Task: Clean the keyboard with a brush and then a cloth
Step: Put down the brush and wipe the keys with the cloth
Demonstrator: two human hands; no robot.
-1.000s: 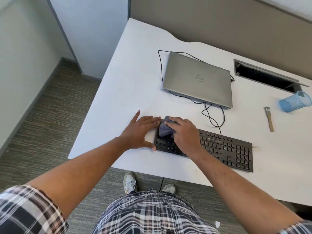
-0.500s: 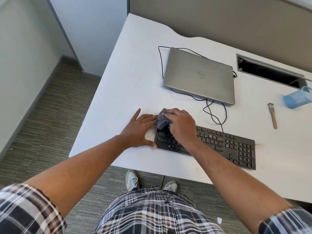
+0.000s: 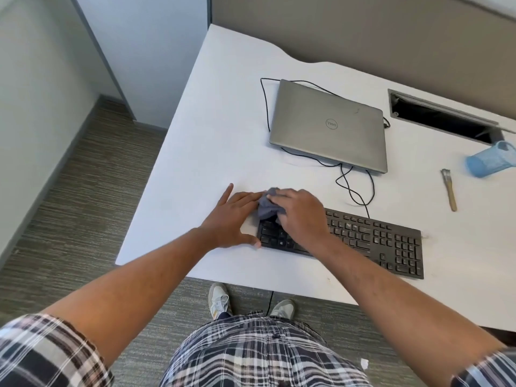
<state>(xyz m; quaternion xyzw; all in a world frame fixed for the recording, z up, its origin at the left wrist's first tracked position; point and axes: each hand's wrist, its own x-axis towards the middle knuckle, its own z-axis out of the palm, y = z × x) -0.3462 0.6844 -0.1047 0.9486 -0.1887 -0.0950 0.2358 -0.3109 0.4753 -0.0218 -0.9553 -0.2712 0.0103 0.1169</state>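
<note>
Right hand (image 3: 300, 216) gripped soft grey bunched cloth (image 3: 267, 206) w/ curled fingers on far-left keys of flat black plastic keyboard (image 3: 363, 238), near table (image 3: 212, 135) edge. Left hand (image 3: 233, 220), flat and relaxed, braced keyboard's left end. Keyboard looked light, likely to slide.

The keyboard (image 3: 363, 241) is black with pale key legends, and the cloth (image 3: 268, 206) bunched on it is slate grey-blue. The tabletop (image 3: 223, 135) is plain white. The closed laptop (image 3: 329, 125) is silver-grey with a round logo on its lid, and its cable (image 3: 351, 185) is black. The brush (image 3: 449, 192) has a tan wooden handle. The cup (image 3: 491, 160) is translucent light blue. The shirt (image 3: 259, 356) is plaid in navy, white and grey. The carpet (image 3: 83, 205) is streaked grey-brown.
</note>
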